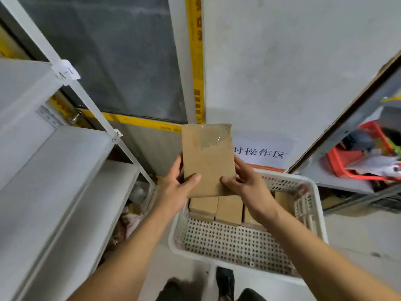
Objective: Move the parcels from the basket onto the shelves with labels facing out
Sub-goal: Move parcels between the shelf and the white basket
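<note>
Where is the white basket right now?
In the head view, the basket sits on the floor, lower right of centre, right of the shelves, beneath the held parcel.

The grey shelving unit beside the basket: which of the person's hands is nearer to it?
Left. The left hand grips the held parcel's edge on the side facing the grey shelving unit; the right hand grips the far edge, above the white basket.

cardboard parcel (207, 159) between both hands (213, 187)

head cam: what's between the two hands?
The cardboard parcel, gripped at its lower edges by the left hand and right hand, above the basket. Head view.
</note>
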Action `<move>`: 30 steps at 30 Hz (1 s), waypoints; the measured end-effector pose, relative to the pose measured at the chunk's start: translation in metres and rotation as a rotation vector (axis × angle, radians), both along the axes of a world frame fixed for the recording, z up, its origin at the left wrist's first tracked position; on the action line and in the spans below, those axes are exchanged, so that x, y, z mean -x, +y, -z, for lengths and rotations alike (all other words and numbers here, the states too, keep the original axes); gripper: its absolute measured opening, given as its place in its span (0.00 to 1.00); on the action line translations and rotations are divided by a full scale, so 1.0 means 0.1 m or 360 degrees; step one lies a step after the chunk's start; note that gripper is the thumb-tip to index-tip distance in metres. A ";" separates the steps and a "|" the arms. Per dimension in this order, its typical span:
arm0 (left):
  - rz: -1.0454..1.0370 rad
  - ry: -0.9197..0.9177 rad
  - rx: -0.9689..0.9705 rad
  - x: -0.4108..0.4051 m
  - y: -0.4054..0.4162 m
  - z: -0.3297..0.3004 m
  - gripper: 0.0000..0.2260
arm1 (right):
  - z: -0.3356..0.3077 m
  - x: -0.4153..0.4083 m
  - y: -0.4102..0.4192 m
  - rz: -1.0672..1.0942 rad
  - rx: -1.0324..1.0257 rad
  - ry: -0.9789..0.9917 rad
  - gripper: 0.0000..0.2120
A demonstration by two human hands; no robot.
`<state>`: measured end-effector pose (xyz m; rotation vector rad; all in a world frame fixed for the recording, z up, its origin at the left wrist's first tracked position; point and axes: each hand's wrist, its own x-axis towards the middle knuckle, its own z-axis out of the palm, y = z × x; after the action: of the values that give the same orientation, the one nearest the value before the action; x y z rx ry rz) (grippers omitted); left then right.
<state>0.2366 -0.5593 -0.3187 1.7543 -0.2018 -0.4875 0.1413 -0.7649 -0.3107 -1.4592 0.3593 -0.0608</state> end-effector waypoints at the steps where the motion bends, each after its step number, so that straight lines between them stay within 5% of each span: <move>1: 0.0033 0.0037 -0.0027 0.01 -0.10 0.12 0.36 | 0.07 0.05 -0.07 0.0015 -0.0006 0.0029 0.32; 7: 0.0243 0.0448 -0.0132 0.15 -0.63 0.88 0.31 | 0.89 0.46 -0.37 0.0253 -0.0082 0.0371 0.33; 15: 0.0383 0.0788 -0.0352 0.12 -0.98 2.03 0.38 | 1.96 0.61 -0.56 0.0511 -0.0237 0.0738 0.32; 26: 0.0517 0.0501 -0.0730 -0.14 -1.35 2.99 0.36 | 3.15 0.33 -0.81 0.0525 -0.0314 0.0844 0.29; 30: 0.0512 0.0153 -0.0971 -0.20 -1.30 3.28 0.36 | 3.43 0.15 -0.82 0.0469 -0.0264 0.0866 0.31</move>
<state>0.2565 -0.6897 -0.6464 2.2967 -0.2897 -0.9383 0.1260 -0.8472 -0.6540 -1.2324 0.9990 0.1308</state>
